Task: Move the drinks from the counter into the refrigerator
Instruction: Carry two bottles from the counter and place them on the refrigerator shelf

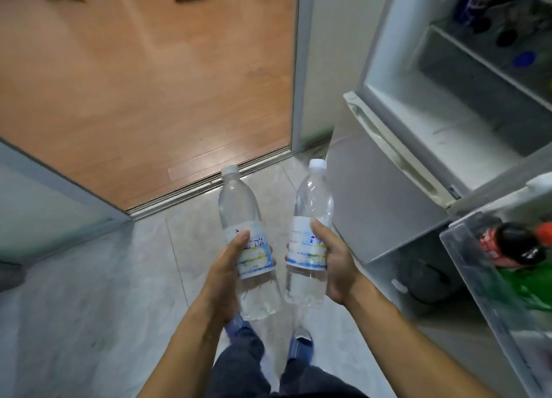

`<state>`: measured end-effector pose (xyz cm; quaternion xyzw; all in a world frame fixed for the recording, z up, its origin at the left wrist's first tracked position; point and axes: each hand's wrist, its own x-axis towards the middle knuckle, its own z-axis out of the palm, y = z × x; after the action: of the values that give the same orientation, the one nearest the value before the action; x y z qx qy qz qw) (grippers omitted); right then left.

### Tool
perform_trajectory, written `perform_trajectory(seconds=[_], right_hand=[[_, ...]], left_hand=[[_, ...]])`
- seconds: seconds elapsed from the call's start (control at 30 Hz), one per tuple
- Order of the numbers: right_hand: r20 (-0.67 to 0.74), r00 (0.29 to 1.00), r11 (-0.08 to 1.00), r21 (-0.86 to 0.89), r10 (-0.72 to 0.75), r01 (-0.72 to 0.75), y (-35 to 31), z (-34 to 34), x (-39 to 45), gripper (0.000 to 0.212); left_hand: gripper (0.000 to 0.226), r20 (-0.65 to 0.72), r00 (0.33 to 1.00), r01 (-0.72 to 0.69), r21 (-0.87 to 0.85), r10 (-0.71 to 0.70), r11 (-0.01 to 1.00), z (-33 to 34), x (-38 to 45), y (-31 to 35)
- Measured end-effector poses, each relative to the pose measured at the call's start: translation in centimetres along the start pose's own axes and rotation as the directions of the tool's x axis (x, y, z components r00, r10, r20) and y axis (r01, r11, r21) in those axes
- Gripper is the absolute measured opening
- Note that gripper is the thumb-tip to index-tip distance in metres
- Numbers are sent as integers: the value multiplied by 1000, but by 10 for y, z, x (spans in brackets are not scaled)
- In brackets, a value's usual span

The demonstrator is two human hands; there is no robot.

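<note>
Lowest in the frame, both forearms reach forward from the bottom edge, bare and slightly bent, converging toward the middle. The left hand [228, 273] has its grip closed around the left water bottle [246, 242], thumb laid across the label and fingers wrapped behind. The right hand [333, 266] is closed the same way on the right water bottle [310, 233], thumb up at the top edge of the label. Both bottles are held in mid-air at centre frame, caps tipped away, just beside each other but not touching, above the pale tiled floor [104, 293].

They look full, clear and thin-walled, so probably moderately heavy, a little squashy under pressure and smooth. The labelled waist, where each hand sits, seems the surest place to hold.

Further off, at the right of the frame, the refrigerator [385, 194] stands open. Its door shelf [466, 266] at lower right already carries a dark cola bottle [513, 245] and a green bottle [525, 287]. At upper right, the inner shelves hold blurred items that can't be identified.
</note>
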<state>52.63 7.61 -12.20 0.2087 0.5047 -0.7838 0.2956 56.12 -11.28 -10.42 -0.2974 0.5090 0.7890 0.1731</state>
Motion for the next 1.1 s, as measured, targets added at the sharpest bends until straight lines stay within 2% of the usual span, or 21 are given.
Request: perform_trajectory(seconds=[0.1,0.27,0.47,0.67,0.83,0.9,1.0,1.1], right_hand=[[-96,995,1000,8,-28,29,-19,3,29,43],[-229,970,989,98,-82,107,-60,22,75,72],[-373,909,944,188,-186,270,-120,41,104,83],[-557,784,881,183,-272,436,-176,22,108,80],[-707,617,807,111,-346,580,-230,-13,97,79],[-733,573,766,113,-366,633,-253,-31,93,78],[-750,532,714,116,-393,690,-293,-54,86,75],[-766,464,643,87,-445,761,-336,-78,80,66]], left_hand=[[50,53,998,28,56,-31,998,7,43,27],[63,198,977,51,149,-80,987,26,112,89],[61,423,897,46,195,-126,980,76,181,172],[73,591,784,28,274,-192,961,152,226,208],[60,672,709,-67,368,-215,928,235,241,226],[59,696,685,-91,376,-216,922,269,244,233],[75,708,673,-127,396,-214,909,320,247,248],[69,747,632,-150,379,-206,913,372,252,268]])
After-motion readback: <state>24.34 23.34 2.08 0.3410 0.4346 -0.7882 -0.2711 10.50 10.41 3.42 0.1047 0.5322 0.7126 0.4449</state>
